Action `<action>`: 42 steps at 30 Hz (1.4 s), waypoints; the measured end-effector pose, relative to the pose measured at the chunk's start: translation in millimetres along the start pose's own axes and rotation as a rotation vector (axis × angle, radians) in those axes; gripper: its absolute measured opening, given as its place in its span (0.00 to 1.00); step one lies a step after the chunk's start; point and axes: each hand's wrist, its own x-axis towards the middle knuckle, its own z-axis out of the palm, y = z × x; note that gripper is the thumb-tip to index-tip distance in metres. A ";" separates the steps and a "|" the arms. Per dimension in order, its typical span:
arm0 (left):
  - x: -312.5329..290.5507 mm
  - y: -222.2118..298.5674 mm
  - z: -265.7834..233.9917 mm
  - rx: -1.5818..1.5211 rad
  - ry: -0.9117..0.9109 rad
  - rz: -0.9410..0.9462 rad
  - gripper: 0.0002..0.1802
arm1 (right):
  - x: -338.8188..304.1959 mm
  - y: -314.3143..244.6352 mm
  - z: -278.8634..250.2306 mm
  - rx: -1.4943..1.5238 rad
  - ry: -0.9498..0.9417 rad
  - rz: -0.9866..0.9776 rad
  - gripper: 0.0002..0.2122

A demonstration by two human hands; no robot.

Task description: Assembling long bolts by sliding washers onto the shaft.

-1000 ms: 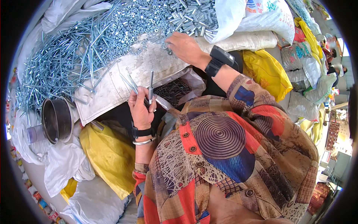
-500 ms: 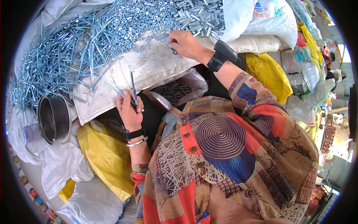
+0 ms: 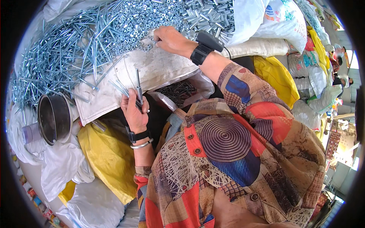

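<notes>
My left hand is closed around several thin metal rods and an upright bolt with a metal sleeve on its lower part. Over the near edge of a heap of small hex nuts, my right hand reaches down with bent fingers drawn together. Whatever sits between those fingertips is hidden. Long thin bolts lie in a tangled pile to the left of the nuts. Short metal sleeves are heaped to their right. A stained white cloth lies under the piles.
Below the cloth's edge, an open bag holds dark metal pieces. A dark round metal bowl rests on its side at left, by a translucent cup. Yellow sacks and white sacks crowd the sides. People are at the far right.
My right hand has moved left and slightly away from me, from the cloth beside the sleeves to the nuts. The left hand has barely shifted, still holding the rods and bolt.
</notes>
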 end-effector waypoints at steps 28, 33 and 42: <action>-13.3 -3.9 29.0 0.451 0.080 0.096 0.12 | -54.8 -88.9 -42.9 0.924 -0.034 0.365 0.06; -15.0 -6.3 32.2 0.566 0.113 0.185 0.12 | -62.0 -95.6 -41.9 0.500 0.126 0.108 0.07; -14.4 -8.1 37.2 0.311 0.122 0.105 0.10 | -48.8 -79.9 -34.6 0.140 0.229 -0.248 0.04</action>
